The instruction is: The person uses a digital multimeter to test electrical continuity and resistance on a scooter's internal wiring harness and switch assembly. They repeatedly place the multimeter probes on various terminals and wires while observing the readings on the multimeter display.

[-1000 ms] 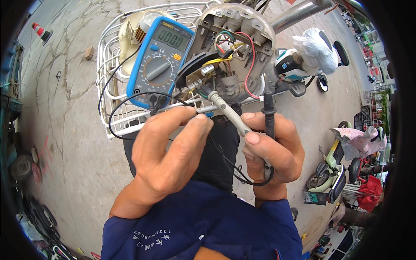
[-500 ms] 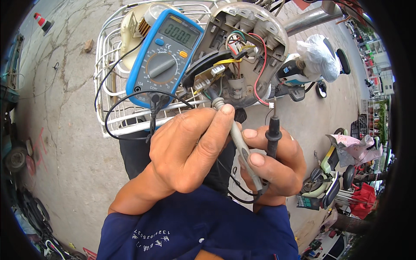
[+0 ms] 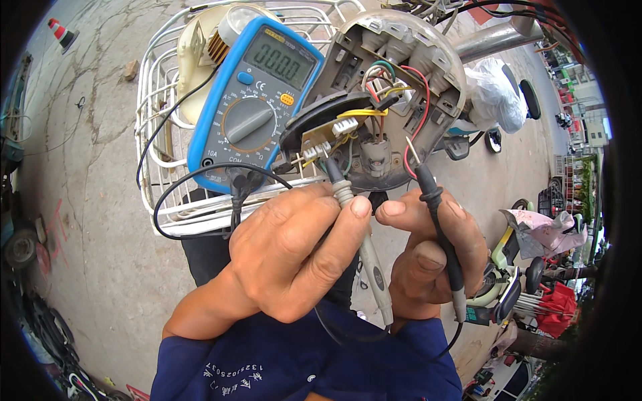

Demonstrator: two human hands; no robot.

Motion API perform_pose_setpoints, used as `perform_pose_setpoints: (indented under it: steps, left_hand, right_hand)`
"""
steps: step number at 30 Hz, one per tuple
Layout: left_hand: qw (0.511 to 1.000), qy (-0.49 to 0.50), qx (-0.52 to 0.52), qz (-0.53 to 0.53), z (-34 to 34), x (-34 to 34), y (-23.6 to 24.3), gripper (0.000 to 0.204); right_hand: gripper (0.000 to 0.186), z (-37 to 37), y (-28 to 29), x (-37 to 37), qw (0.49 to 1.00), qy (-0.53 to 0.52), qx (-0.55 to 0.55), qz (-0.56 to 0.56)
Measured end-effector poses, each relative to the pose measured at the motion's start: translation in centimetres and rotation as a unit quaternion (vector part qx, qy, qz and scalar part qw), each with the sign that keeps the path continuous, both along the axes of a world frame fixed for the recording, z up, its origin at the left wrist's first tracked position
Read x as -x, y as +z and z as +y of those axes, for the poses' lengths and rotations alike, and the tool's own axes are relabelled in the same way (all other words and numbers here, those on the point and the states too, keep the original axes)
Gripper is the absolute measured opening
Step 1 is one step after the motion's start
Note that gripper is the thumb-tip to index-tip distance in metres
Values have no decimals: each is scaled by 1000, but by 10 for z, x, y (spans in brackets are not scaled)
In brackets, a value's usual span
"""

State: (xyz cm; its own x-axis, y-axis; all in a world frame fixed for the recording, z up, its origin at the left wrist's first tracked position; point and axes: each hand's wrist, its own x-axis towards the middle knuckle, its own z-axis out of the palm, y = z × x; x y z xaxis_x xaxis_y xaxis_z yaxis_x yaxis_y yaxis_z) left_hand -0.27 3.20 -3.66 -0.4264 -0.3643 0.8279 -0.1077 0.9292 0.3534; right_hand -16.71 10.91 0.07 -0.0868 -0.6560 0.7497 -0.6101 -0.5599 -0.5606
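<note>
My left hand pinches a grey test probe between thumb and fingers. Its tip reaches the pins of a white connector on a small circuit board; whether it touches metal I cannot tell. In my right hand, a black-tipped test probe lies along the curled fingers, its bare point up near a red wire. A blue digital multimeter with a lit-grey display rests on a white wire basket, leads plugged in at its bottom. The board hangs by a round black part inside an opened grey plastic housing full of wires.
Behind the multimeter, a cream plastic part lies in the white wire basket. A metal tube and cables run at upper right. Parked scooters and a red cloth stand to the right, a traffic cone far left.
The black probe has come up and inward in my right hand, which has moved off the grey probe. The grey probe's tip now sits at the board's connector. The whole view has shifted slightly.
</note>
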Motion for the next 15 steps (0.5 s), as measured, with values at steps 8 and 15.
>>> perform_pose_setpoints:
  steps: [8,15]
  left_hand:
    - [999,12,17,28,0,3,-3,39]
    - [999,21,-20,22,1,0,0,32]
  right_hand:
    - [41,-4,0,0,1000,7,19,4]
    - [28,-3,18,-19,994,-87,-57,-32]
